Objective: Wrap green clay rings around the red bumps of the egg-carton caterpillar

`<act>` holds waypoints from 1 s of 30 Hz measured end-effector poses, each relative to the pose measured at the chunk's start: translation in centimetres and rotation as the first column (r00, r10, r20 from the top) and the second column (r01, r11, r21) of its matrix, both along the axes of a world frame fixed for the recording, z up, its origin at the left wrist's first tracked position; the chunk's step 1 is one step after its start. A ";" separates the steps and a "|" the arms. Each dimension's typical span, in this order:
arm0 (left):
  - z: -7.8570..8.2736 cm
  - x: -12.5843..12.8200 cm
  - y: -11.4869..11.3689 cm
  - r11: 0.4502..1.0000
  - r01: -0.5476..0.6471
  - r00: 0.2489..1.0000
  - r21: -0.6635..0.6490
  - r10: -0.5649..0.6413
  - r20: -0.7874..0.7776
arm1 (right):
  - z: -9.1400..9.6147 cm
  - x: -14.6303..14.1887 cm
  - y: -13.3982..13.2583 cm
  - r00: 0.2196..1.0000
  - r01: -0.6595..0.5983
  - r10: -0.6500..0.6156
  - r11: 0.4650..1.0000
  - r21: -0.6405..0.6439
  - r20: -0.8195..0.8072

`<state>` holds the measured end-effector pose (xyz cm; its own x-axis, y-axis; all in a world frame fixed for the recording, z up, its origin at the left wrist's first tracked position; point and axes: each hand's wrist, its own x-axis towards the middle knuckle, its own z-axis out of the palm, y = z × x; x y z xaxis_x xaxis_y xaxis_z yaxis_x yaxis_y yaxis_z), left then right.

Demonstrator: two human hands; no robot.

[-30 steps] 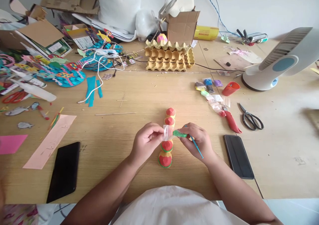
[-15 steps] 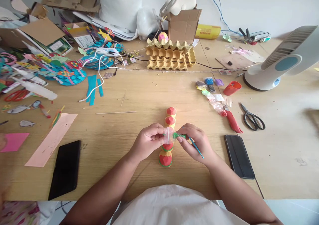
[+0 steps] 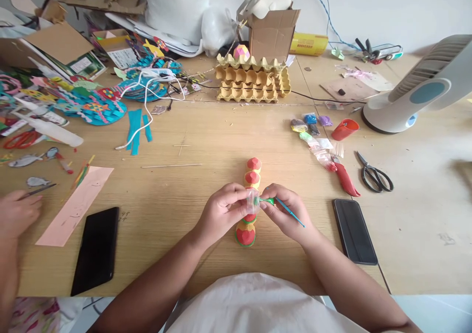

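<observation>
My left hand (image 3: 224, 209) pinches the edge of a small clear plastic bag (image 3: 252, 201) between thumb and fingers. My right hand (image 3: 285, 209) is closed on a bit of green clay (image 3: 268, 201) at the bag's other side, and a thin blue stick tool (image 3: 289, 211) is tucked in the same hand. Both hands are held over an egg-carton strip (image 3: 248, 227) painted red and yellow, with green along the edges of its near cups. The middle of the strip is hidden behind the bag and fingers.
Small bags of coloured clay (image 3: 309, 121), a red cup (image 3: 345, 129), scissors (image 3: 374, 171) and a phone (image 3: 354, 230) lie to the right. At left are another phone (image 3: 96, 250), pink paper (image 3: 77, 205) and another person's hand (image 3: 22, 212). Egg cartons (image 3: 247, 79) stand behind.
At the left, another person's hand has come into view with a thin dark tool, and the bright pink paper there is no longer visible. My hands have shifted slightly, still holding the bag and clay.
</observation>
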<state>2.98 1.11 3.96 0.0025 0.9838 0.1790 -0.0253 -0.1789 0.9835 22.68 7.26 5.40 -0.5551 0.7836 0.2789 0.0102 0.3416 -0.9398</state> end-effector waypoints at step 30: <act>1.5 0.3 -0.2 0.918 -0.057 0.918 0.393 0.203 -0.341 | -1.4 -0.9 -0.7 0.963 -0.255 0.050 0.483 -0.838 -0.264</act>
